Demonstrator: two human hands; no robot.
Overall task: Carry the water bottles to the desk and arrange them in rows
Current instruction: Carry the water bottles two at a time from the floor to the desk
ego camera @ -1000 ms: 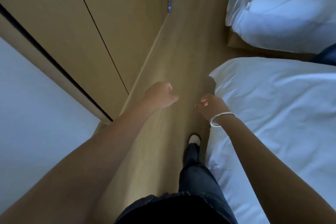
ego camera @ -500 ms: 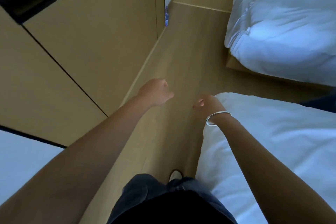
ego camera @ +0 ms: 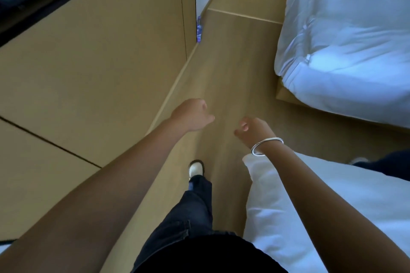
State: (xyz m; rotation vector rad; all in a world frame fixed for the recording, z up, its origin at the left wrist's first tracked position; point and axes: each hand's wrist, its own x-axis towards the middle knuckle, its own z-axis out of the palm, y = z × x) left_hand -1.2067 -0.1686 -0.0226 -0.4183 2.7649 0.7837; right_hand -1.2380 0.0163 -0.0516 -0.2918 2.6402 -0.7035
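The water bottle [ego camera: 199, 29] now appears nearer than before, its label unreadable. Left hand [ego camera: 191, 115] and right hand [ego camera: 254, 130] stay loosely curled, holding nothing.

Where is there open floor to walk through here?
A bare wooden floor strip runs between the cabinet wall and the two beds, past a water bottle at the cabinet's far corner. Tightest beside the near bed.

Floor [ego camera: 230, 86]: light brown wood - a long strip between the cabinets and the beds.
Cabinets [ego camera: 99, 68]: tall, tan wood doors on the left.
Beds: near bed [ego camera: 332, 217] and far bed [ego camera: 355, 40] - white, rumpled covers.
Light: dim.
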